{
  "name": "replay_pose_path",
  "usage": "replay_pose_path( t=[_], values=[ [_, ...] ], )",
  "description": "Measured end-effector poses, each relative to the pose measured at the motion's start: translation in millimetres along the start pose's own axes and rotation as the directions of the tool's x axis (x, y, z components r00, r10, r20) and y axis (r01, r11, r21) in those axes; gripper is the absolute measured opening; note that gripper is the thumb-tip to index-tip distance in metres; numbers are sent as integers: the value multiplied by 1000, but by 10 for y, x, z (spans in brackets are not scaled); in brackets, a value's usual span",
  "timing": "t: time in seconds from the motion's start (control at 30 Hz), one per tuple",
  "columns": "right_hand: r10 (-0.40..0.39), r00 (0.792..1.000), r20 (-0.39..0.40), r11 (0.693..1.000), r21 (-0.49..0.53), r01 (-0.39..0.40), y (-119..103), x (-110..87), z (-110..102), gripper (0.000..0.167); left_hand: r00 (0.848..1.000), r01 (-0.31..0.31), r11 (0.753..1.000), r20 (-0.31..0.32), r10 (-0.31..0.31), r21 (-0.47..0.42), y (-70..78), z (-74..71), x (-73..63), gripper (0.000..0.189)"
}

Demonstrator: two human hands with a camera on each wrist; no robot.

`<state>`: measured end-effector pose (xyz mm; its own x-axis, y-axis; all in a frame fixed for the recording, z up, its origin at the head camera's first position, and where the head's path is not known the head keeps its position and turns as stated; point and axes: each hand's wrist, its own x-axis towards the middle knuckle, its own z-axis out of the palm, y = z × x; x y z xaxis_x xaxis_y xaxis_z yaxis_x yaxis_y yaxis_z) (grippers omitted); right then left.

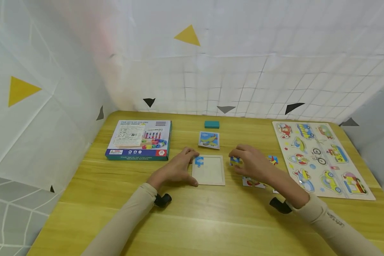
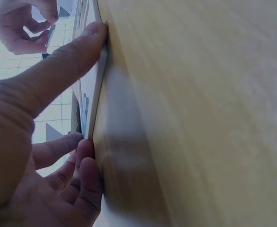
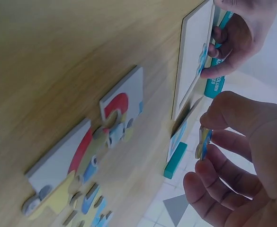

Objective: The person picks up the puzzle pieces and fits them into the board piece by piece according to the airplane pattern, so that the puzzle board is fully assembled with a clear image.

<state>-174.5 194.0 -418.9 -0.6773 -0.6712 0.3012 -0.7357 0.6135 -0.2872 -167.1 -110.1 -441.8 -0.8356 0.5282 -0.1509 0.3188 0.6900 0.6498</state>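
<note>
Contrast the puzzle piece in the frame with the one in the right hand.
The right hand pinches the held piece; the placed piece lies flat in the frame. The held piece shows yellow beside blue; the placed piece, no yellow. Both are partly blue.

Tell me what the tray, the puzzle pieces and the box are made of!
Tray: probably thin wood, smooth and dull; it looks plain and pale.
Pieces: wood or thick board, with smooth printed tops; the cut edges look thick and stiff.
Box: likely cardboard, smooth, maybe slightly shiny; flat sides and printed pictures suggest it.
</note>
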Motion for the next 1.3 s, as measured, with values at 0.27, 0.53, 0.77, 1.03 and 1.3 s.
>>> replay_pose_path(
  t=[0.27, 0.53, 0.77, 1.03, 1.3],
  values=[
    [-37, 999, 14, 999, 18, 37, -73, 70, 35, 33, 1000, 0, 1000, 1, 0, 8, -5, -1, 4, 102],
    [-41, 999, 31, 999, 26, 40, -182, 161, 77, 32, 1000, 2, 1000, 5, -2, -11, 0, -4, -4, 101],
    [-56, 997, 52, 998, 30, 54, -291, 234, 121, 31, 1000, 1, 1000, 2, -1, -11, -7, 0, 1, 101],
    [-103, 992, 73, 995, 18, 102, -374, 308, 164, 32, 1000, 4, 1000, 6, -4, -6, -10, -6, 1, 100],
    [-146, 983, 109, 989, 12, 146, -424, 349, 219, 30, 1000, -19, 1000, 3, 19, 2, -13, -1, -1, 101]
  ],
)
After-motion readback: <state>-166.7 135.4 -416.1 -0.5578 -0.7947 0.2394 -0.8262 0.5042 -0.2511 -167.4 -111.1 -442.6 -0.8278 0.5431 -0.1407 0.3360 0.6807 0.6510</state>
